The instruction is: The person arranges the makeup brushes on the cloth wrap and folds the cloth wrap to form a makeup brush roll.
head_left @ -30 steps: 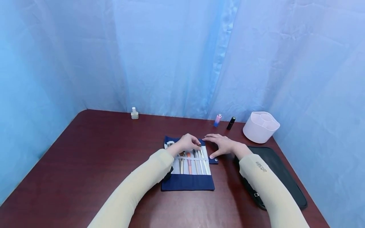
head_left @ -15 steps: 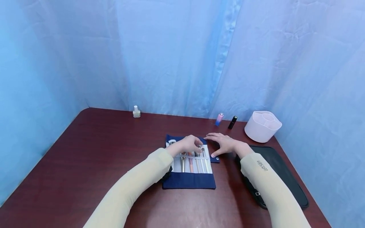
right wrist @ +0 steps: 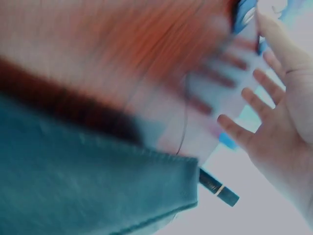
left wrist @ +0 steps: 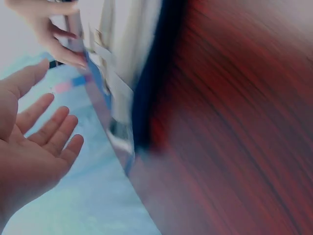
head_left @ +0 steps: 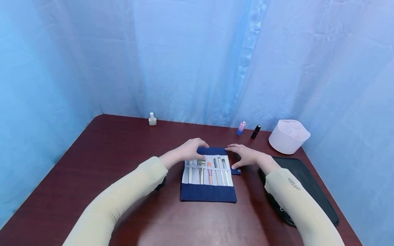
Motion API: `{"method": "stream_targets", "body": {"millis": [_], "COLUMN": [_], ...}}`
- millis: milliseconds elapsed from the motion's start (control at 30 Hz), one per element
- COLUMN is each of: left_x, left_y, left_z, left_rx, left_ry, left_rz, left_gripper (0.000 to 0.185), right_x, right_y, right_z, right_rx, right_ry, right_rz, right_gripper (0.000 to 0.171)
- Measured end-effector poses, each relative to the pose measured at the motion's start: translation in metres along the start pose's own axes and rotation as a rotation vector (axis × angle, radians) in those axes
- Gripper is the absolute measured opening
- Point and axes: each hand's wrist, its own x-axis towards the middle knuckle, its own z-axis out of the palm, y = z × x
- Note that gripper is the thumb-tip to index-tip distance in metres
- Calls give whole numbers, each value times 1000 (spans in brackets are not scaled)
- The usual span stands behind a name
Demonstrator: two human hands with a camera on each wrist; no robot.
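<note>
A navy brush roll [head_left: 209, 193] lies unrolled on the dark red table. Several makeup brushes stand in its white inner pockets under a pale strap, among them a pink-handled brush [head_left: 210, 175]. My left hand [head_left: 191, 149] hovers at the roll's far left corner, covering part of it. In the left wrist view its fingers are spread and hold nothing. My right hand [head_left: 244, 155] is at the far right side of the roll, its thumb by the snap tab [head_left: 236, 172]. Its fingers are spread too, as the right wrist view shows, and that thumb seems to touch the tab.
A black case [head_left: 307, 188] lies under my right forearm. Along the back stand a nail polish bottle [head_left: 152, 120], a pink-and-blue tube [head_left: 241, 128], a black tube [head_left: 256, 132] and a white divided holder [head_left: 287, 138]. Blue curtains enclose the table's edges.
My left hand has left the brush heads at the roll's right and moved left to its far corner, uncovering the brushes. The right hand stays at the right edge.
</note>
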Motion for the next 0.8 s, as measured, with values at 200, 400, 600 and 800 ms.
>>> {"method": "stream_targets", "body": {"millis": [200,400,600,800], "left_x": [-20,-31,-37,-44], "left_y": [-31,-55,-61,-62], "left_z": [-3,-2,3,7], "left_rx": [140,164,154,182], "left_ry": [-60,-119,-127,-105], "left_rz": [24,29,3,-29], "left_gripper": [59,70,74,73], "right_x": [-26,-48,-52,-49], "right_y": [-34,-75,-94,-94], "right_z": [3,18,39,46], "right_rx": [23,15,1,1], "right_ry": [140,191,180,155], "right_rz": [-4,16,89,115], "right_gripper": [78,77,88,89]}}
